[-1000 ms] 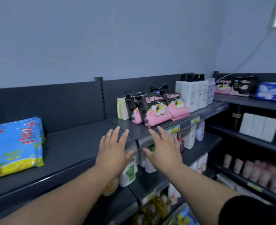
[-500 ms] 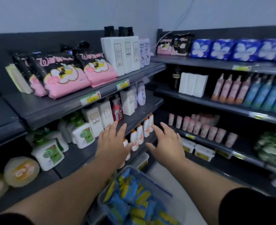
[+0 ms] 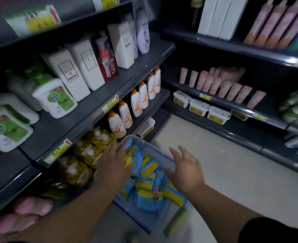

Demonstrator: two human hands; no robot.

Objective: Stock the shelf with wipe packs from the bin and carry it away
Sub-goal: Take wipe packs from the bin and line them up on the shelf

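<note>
The bin sits on the floor at the foot of the shelving, full of wipe packs. The left hand and right hand reach over it, fingers spread and holding nothing, likely poised to gather packs.

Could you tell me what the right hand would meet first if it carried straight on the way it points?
Probably the right rim of the clear bin: the open right hand is above that edge, fingers aimed forward and down. The wipe packs lie just inside. Depth is unclear from one view.
</note>
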